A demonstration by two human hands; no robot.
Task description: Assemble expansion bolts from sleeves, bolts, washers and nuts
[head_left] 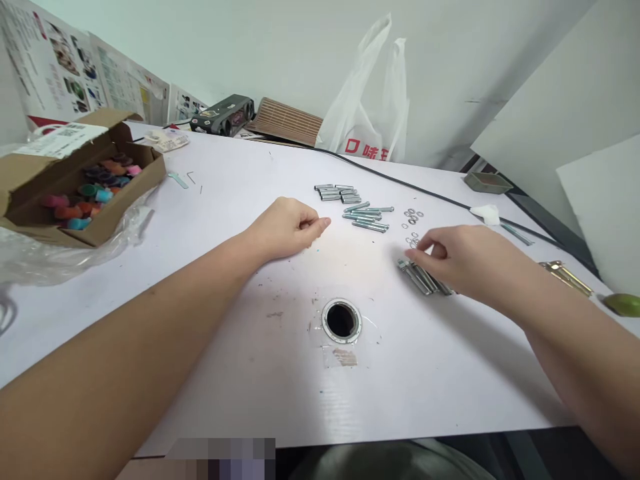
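Note:
My left hand (290,230) rests on the white table, its fingers curled under and the thumb pointing right. Whatever the fist holds, if anything, is hidden. Over on the right, my right hand (450,257) is closed in a pinch just above a row of large bolts (417,277), covering part of them. Close to its fingertips lie small metal washers (413,240), with more rings (413,215) behind. Anything between those fingertips is too small to make out. Beyond my hands are thin bolts (367,217) and short metal sleeves (337,193), both in loose groups.
A round hole with a metal rim (326,327) is set in the table (280,393). An open cardboard box (130,207) of coloured caps stands left. A black cable (400,182) crosses behind, near a white plastic bag (345,113). Brass-coloured bolts (570,277) lie far right.

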